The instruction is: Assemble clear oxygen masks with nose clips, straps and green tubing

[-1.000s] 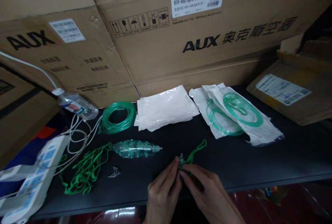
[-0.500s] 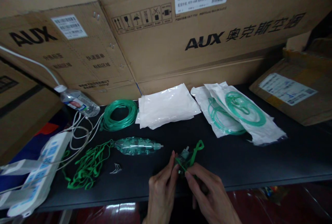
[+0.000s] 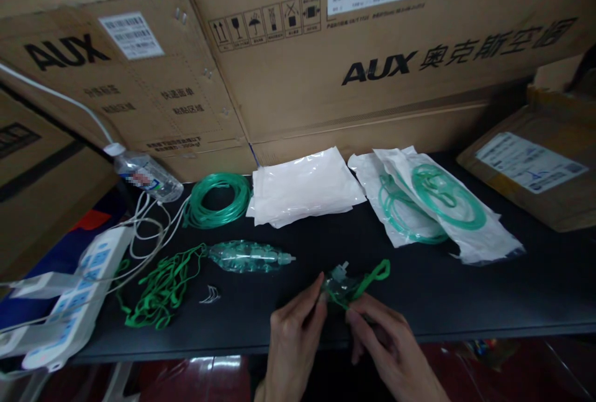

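Over the table's front edge, a clear greenish oxygen mask (image 3: 339,279) is held between my two hands, its small connector pointing up and away. My left hand (image 3: 298,321) pinches the mask's left edge between thumb and fingers. At its right side my right hand (image 3: 384,330) is closed on the green elastic strap (image 3: 372,278), whose loop sticks up past the fingers. Several stacked clear green masks (image 3: 246,256) lie on the table to the left, beside a tangle of green elastic straps (image 3: 161,290). Small thin metal strips (image 3: 211,294) rest near them.
Along the back lie a coil of green tubing (image 3: 198,213), white pouches (image 3: 305,191) and packed tubing sets (image 3: 447,203). On the left are a power strip (image 3: 88,303), white cables and a plastic bottle (image 3: 156,178). Cardboard boxes (image 3: 279,98) wall the back; another box (image 3: 526,160) stands right.
The view has shifted slightly. Both hands have moved a little to the right with the mask, which now shows more of its clear body. The strap loop leans further right.
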`<state>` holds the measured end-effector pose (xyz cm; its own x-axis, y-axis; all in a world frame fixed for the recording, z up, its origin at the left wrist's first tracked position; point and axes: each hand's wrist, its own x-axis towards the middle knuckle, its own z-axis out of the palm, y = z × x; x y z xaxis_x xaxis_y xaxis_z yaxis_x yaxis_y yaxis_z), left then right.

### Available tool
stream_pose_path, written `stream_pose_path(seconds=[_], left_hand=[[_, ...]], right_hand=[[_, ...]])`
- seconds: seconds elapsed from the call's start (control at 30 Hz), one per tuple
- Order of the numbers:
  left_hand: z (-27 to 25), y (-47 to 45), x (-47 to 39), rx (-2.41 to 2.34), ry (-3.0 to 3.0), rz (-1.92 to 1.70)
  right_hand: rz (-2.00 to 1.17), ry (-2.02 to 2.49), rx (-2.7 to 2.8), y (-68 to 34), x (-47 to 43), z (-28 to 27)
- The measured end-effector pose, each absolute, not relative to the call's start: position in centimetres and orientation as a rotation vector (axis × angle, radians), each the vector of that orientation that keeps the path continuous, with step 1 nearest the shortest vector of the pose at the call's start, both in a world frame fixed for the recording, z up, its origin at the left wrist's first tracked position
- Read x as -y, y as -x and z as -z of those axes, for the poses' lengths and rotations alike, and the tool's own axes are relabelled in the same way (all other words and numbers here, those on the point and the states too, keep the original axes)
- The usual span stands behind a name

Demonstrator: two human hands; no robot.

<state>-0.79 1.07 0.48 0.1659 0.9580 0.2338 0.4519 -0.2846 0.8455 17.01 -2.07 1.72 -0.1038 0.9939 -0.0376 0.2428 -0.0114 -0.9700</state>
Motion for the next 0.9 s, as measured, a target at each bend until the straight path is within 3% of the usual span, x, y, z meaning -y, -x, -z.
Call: stream_pose_path(seconds=[0.47,0.7,0.9], left_hand=[[0.3,0.4,-0.7,-1.324,-2.083,-1.298],[-0.3,0.6,-0.7,-1.276,-2.19,-1.326],[-0.8,0.6,-1.0,-1.262,-2.225,-1.434]], right_hand=[[-1.33,1.499,1.351,-15.4,1.4,-1.2],[-0.941,1.435,1.644,-14.9,1.4,-2.5],[-0.995,1.44,1.559,-14.5,1.4,-1.6]])
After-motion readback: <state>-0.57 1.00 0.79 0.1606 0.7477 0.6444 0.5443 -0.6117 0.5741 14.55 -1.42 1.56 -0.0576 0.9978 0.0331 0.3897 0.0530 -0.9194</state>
